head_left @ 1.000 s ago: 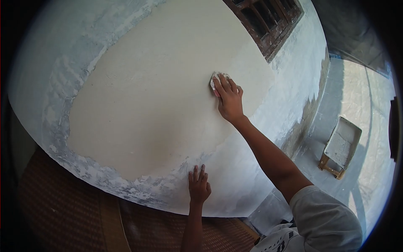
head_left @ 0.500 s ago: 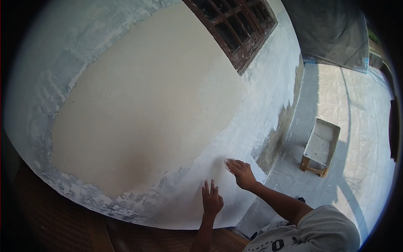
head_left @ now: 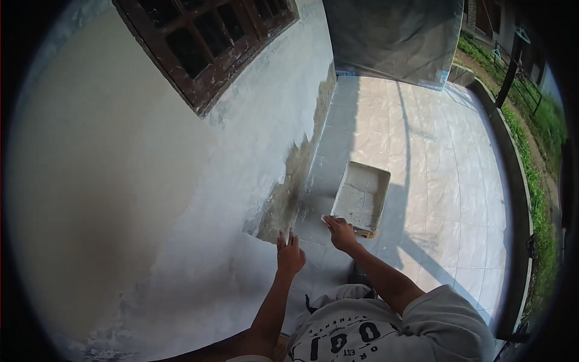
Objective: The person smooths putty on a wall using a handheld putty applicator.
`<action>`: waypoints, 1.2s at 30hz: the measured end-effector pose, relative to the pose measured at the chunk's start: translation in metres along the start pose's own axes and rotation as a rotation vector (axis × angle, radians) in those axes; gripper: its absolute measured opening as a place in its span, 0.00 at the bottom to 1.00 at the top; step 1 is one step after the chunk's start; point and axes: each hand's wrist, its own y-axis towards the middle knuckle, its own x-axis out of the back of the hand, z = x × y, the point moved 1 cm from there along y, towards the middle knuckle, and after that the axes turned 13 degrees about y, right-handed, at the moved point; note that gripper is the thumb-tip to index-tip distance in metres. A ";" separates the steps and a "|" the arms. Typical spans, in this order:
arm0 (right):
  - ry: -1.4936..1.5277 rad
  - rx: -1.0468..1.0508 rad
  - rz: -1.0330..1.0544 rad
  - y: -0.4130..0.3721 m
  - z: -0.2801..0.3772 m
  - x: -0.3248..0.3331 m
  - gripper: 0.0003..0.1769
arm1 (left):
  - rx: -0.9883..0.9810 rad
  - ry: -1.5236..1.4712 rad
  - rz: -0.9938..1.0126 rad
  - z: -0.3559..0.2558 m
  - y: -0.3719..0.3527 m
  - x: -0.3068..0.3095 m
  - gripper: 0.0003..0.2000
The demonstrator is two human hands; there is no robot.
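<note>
My right hand [head_left: 342,234] is closed on a small whitish piece [head_left: 326,219], thin at the edge and mostly hidden by the fingers; its kind cannot be made out. In view it overlaps the lower left corner of a paint tray [head_left: 385,199]. The tray has a ribbed bed smeared with white and rests on a low wooden stool [head_left: 365,233]. My left hand [head_left: 291,258] holds nothing, its fingers stretched out and apart. Those fingertips overlap the bare grey-brown strip [head_left: 282,205] at the foot of the wall, beside the white-coated part [head_left: 211,241].
A brown wooden window [head_left: 208,45] is set in the wall. Pale sheeting [head_left: 449,175] covers the sunlit floor on the right, and a dark tarp [head_left: 392,39] hangs at the back. Along the far right runs a low kerb [head_left: 506,139] with grass [head_left: 528,157] beyond.
The view has swung right, toward the floor and tray. My right hand has come off the wall with the whitish piece and is now by the tray. My left hand stays outstretched.
</note>
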 end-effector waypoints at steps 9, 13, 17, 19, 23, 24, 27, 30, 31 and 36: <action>0.025 -0.377 -0.153 -0.007 -0.115 0.111 0.18 | -0.240 -0.040 0.270 -0.123 0.104 -0.078 0.23; 0.078 -0.480 -0.235 -0.014 -0.157 0.125 0.19 | -0.326 -0.091 0.326 -0.155 0.129 -0.091 0.24; 0.133 -0.562 -0.304 -0.007 -0.181 0.114 0.19 | -0.428 -0.098 0.396 -0.166 0.150 -0.118 0.25; 0.150 -0.610 -0.313 -0.004 -0.187 0.101 0.19 | -0.475 -0.092 0.425 -0.164 0.160 -0.138 0.24; 0.087 -0.607 -0.294 0.026 -0.216 0.076 0.18 | -0.572 -0.066 0.486 -0.160 0.183 -0.176 0.22; 0.112 -0.577 -0.301 0.036 -0.225 0.069 0.18 | -0.570 -0.079 0.517 -0.156 0.187 -0.187 0.22; -0.032 -0.527 -0.276 0.078 -0.249 0.057 0.19 | -0.525 -0.024 0.511 -0.141 0.204 -0.211 0.21; -0.223 -0.417 -0.170 0.116 -0.273 0.043 0.22 | -0.509 -0.066 0.454 -0.126 0.219 -0.234 0.21; -0.214 -0.431 -0.155 0.125 -0.279 0.038 0.22 | -0.523 -0.070 0.422 -0.119 0.222 -0.244 0.21; -0.476 -0.267 -0.091 0.138 -0.302 0.017 0.24 | -0.522 -0.080 0.482 -0.098 0.231 -0.262 0.21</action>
